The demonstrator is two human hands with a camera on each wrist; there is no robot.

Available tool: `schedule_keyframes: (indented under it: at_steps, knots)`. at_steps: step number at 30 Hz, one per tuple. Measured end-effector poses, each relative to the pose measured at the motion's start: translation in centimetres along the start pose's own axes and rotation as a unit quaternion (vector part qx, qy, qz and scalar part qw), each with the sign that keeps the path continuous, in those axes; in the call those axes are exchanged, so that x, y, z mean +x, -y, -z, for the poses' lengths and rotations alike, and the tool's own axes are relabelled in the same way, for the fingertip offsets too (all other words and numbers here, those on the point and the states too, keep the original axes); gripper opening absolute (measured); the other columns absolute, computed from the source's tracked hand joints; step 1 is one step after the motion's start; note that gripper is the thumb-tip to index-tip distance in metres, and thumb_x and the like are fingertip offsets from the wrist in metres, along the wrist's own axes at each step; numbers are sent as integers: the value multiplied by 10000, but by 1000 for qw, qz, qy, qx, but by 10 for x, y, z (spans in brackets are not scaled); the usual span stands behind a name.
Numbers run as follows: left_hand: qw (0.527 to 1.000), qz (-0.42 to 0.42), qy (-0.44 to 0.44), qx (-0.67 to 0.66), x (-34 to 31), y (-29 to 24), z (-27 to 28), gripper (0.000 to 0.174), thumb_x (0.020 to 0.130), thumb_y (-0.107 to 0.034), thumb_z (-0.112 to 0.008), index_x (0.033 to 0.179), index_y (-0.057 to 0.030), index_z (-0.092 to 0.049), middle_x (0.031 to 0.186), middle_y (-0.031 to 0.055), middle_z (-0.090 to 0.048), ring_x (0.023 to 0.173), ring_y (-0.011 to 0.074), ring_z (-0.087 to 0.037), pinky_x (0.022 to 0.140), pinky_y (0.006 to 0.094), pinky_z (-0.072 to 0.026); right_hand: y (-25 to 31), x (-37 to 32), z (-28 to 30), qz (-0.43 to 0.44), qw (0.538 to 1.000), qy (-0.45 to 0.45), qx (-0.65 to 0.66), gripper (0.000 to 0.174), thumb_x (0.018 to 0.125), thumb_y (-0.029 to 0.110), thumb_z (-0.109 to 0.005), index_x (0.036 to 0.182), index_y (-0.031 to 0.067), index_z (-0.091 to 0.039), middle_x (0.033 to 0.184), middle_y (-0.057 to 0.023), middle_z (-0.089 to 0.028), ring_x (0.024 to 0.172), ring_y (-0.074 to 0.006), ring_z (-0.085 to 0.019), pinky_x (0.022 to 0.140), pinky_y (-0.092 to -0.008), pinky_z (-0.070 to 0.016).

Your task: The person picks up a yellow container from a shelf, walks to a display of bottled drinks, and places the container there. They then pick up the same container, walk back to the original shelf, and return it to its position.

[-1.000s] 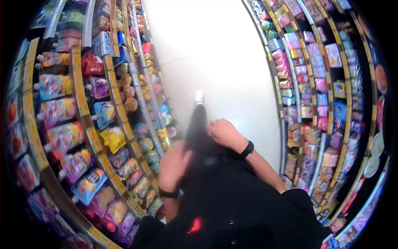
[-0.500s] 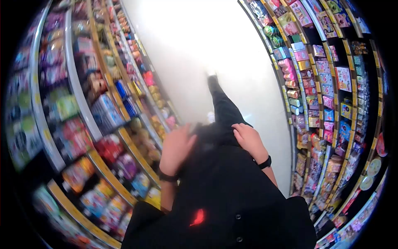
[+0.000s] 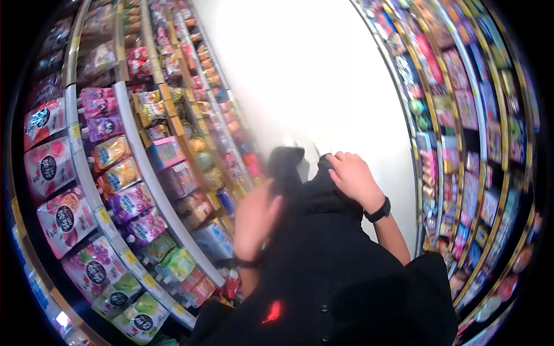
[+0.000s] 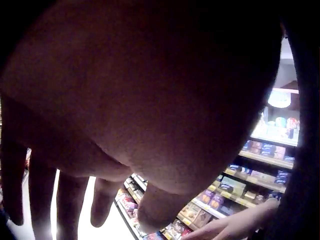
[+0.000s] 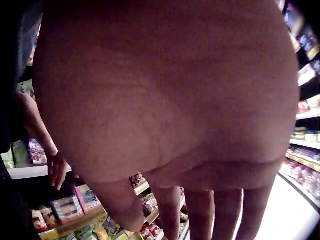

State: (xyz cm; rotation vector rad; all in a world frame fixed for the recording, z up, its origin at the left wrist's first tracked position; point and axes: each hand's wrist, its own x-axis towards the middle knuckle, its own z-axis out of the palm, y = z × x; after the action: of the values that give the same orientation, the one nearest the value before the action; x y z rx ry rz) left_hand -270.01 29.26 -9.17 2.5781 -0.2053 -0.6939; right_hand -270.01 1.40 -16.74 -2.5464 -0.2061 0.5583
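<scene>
My left hand (image 3: 254, 222) hangs in front of the body on the left, holding nothing, its fingers loosely extended. Its bare palm (image 4: 145, 100) fills most of the left wrist view, with the fingers spread apart. To the right, above the dark trousers (image 3: 329, 193), is my right hand (image 3: 359, 180), also without anything in it. The right wrist view shows its palm (image 5: 170, 110) and relaxed, straight fingers. Nearest to the left hand are the shelves with packaged goods, including a light blue pack (image 3: 213, 239). Each wrist has a black band.
Shelves on the left carry rows of spouted pouches (image 3: 130, 205) and larger fruit-printed bags (image 3: 66, 222). Another tall shelf unit (image 3: 461, 115) with colourful packages lines the right side. Between them runs a bright pale floor (image 3: 311, 75).
The view has moved along the aisle, and different pouches and bags now show on the left shelves. The legs have changed position in stride. Both hands stay empty in front of the body.
</scene>
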Motion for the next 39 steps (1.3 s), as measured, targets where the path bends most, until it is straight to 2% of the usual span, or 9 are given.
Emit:
schedule_keyframes:
  at_steps: [5,11,14,21,23,26,33,35,39]
  knots:
    - [998,-19,56,30,111,50,61,464,992,-311,-653,1391,-88,-572,1149,191,-701,1079,397,-660,925,470,-522,12,110,33,-42,998,-11,-46,299,938,173,-640,1213,57,-658,1036,-160,-661,936,-372,-652,858,-471,-537]
    - [994,-80,-7,75,262,74,181,452,1002,-304,-630,1387,-76,-563,1188,205,-691,1098,404,-652,910,478,-522,40,237,73,-85,996,5,31,277,974,183,-603,1223,77,-659,1039,-142,-675,982,-373,-662,860,-485,-541]
    - [996,-33,9,80,330,71,237,448,1005,-306,-631,1387,-82,-563,1172,208,-698,1097,407,-657,905,475,-521,38,312,116,-63,997,-40,19,279,967,172,-614,1224,76,-667,1000,-141,-682,964,-363,-664,859,-462,-542]
    - [990,0,86,111,533,57,292,452,1003,-331,-647,1367,-74,-571,1203,226,-696,1112,386,-673,926,449,-535,-28,515,188,-44,989,-120,70,220,943,208,-643,1110,66,-665,989,-146,-662,940,-321,-657,831,-446,-525]
    - [983,-72,105,136,579,38,320,457,1004,-311,-650,1388,-79,-569,1202,222,-697,1102,358,-690,922,433,-541,-36,563,219,-92,980,-177,5,194,924,195,-645,1061,60,-671,988,-143,-664,980,-332,-646,877,-458,-503]
    - [992,-72,102,9,645,1,365,507,1005,-278,-655,1458,-85,-536,1232,179,-698,1045,301,-706,892,397,-547,-36,625,279,-132,984,-117,0,210,923,184,-663,1092,58,-660,1031,-153,-665,1000,-346,-653,879,-464,-528]
    - [981,-146,108,73,807,18,446,491,1004,-305,-642,1424,-71,-545,1267,193,-683,968,346,-692,853,422,-548,-45,781,335,-116,993,-28,21,256,936,217,-658,1129,49,-654,986,-156,-671,957,-348,-663,880,-471,-527]
    - [978,-76,174,85,862,34,473,472,1003,-313,-637,1404,-79,-557,1274,195,-682,1041,362,-689,890,435,-545,-50,837,350,-146,989,-5,32,268,939,221,-654,1144,48,-653,996,-159,-670,957,-351,-662,884,-470,-527]
    - [990,-32,110,83,963,55,562,470,998,-325,-636,1403,-98,-561,1304,183,-679,1202,373,-646,986,433,-520,-44,949,417,-148,988,-47,1,318,939,226,-654,1207,56,-658,1028,-162,-672,966,-362,-666,881,-475,-532]
